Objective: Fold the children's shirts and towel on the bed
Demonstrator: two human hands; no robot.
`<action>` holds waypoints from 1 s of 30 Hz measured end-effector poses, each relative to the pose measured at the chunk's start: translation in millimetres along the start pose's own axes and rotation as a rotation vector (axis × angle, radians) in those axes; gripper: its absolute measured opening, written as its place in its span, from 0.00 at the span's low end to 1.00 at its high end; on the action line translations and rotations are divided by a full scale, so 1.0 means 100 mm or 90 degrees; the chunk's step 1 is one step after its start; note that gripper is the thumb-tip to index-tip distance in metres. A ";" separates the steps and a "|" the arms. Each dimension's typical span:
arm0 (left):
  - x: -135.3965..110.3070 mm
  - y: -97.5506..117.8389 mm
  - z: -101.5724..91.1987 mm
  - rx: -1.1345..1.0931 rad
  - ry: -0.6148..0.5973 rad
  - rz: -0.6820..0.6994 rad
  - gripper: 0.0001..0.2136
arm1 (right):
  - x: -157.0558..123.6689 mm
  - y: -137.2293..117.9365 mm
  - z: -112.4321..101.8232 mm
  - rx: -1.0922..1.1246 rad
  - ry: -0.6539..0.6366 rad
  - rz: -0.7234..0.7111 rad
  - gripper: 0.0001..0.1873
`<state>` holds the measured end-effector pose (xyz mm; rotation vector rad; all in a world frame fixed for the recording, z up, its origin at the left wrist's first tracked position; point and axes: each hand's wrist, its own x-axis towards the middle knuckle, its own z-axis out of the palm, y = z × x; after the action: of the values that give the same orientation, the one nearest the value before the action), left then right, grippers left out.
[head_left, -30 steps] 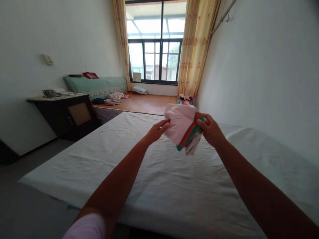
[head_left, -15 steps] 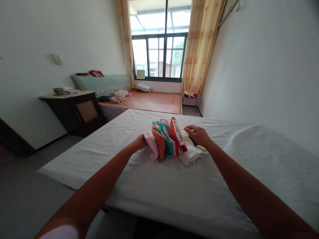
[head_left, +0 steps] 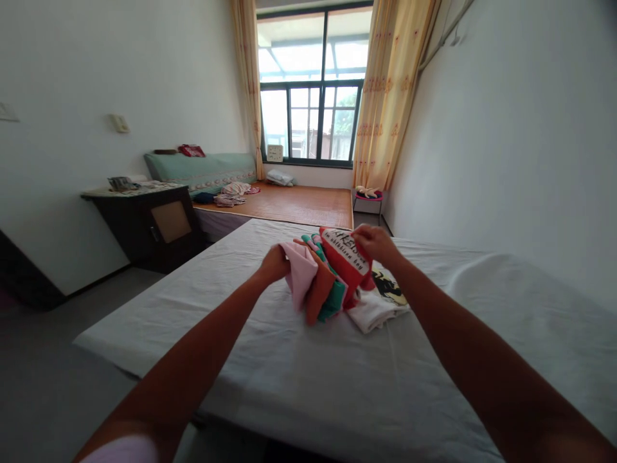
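My left hand (head_left: 276, 264) is closed on a pale pink folded garment (head_left: 299, 270) at the left side of a bundle of clothes. My right hand (head_left: 376, 244) pinches the upper right edge of a red garment (head_left: 354, 273) with a white lettered band. Between them stand an orange garment (head_left: 319, 289) and a green-and-pink one (head_left: 335, 302), both folded and leaning together. Under and right of the red piece, a white garment (head_left: 373, 312) with a black and yellow print lies on the sheet.
The clothes are on a bed with a white sheet (head_left: 260, 373). Beyond it is a low bed with a brown mat (head_left: 303, 202), bearing more clothes. A dark cabinet (head_left: 168, 222) stands left, a small stool (head_left: 369, 194) near the curtain (head_left: 385, 96). A white wall (head_left: 506, 128) rises on the right.
My right hand has moved onto the red garment and pulled its upper edge rightward, so more lettering shows. My left hand has lifted the pink garment slightly. The view has tilted up a little.
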<state>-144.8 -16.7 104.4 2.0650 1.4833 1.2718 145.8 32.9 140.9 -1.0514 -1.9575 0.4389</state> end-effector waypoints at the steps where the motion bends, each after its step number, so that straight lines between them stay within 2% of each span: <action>1: 0.03 0.01 -0.18 -0.040 0.040 0.007 0.10 | 0.09 -0.01 -0.09 0.065 0.047 0.010 0.11; 3: 0.07 0.01 -0.52 -0.133 0.167 0.011 0.10 | 0.23 0.00 -0.21 0.146 0.090 0.016 0.14; 4: 0.07 -0.01 -0.66 -0.164 0.225 -0.001 0.11 | 0.26 0.02 -0.23 0.144 0.085 0.017 0.14; 5: 0.06 -0.04 -0.77 -0.177 0.250 -0.021 0.11 | 0.29 0.05 -0.23 0.121 0.065 0.018 0.13; 6: 0.04 -0.08 -0.86 -0.178 0.258 -0.042 0.11 | 0.30 0.07 -0.20 0.085 0.043 0.019 0.11; 9: -0.01 -0.24 -1.07 -0.134 0.208 -0.109 0.08 | 0.42 0.04 -0.07 0.035 0.013 0.036 0.09; 10: -0.02 -0.29 -1.15 -0.129 0.213 -0.131 0.08 | 0.51 -0.02 -0.04 0.074 0.030 0.038 0.10; 12: 0.00 -0.35 -1.33 -0.171 0.296 -0.163 0.06 | 0.74 -0.20 0.00 0.219 0.093 0.015 0.12; 14: 0.04 -0.37 -1.52 -0.261 0.427 -0.144 0.04 | 0.97 -0.46 0.03 0.388 0.160 -0.059 0.16; 16: 0.05 -0.38 -1.64 -0.327 0.497 -0.100 0.04 | 1.12 -0.70 0.10 0.482 0.168 -0.128 0.18; 17: 0.02 -0.39 -1.65 -0.332 0.492 -0.094 0.05 | 1.14 -0.80 0.16 0.506 0.149 -0.146 0.19; 19: -0.07 -0.44 -1.61 -0.293 0.410 -0.134 0.07 | 1.07 -0.89 0.33 0.511 0.064 -0.149 0.20; 21: -0.21 -0.51 -1.50 -0.201 0.280 -0.205 0.12 | 0.89 -0.83 0.48 0.446 -0.085 -0.113 0.20; 23: -0.34 -0.58 -1.38 -0.085 0.200 -0.233 0.16 | 0.68 -0.66 0.54 0.297 -0.233 -0.044 0.19; 25: -0.42 -0.57 -1.27 0.002 0.187 -0.197 0.16 | 0.51 -0.42 0.47 0.118 -0.305 0.051 0.16; 27: -0.44 -0.47 -1.14 0.040 0.164 -0.130 0.16 | 0.36 -0.18 0.31 0.005 -0.368 0.157 0.16; 30: -0.41 -0.16 -0.80 0.058 0.022 -0.022 0.14 | 0.16 0.09 0.16 -0.011 -0.553 0.284 0.17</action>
<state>-220.6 -65.1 118.7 2.0741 1.6125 1.2543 133.4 52.1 134.1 -1.4670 -2.4375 1.2973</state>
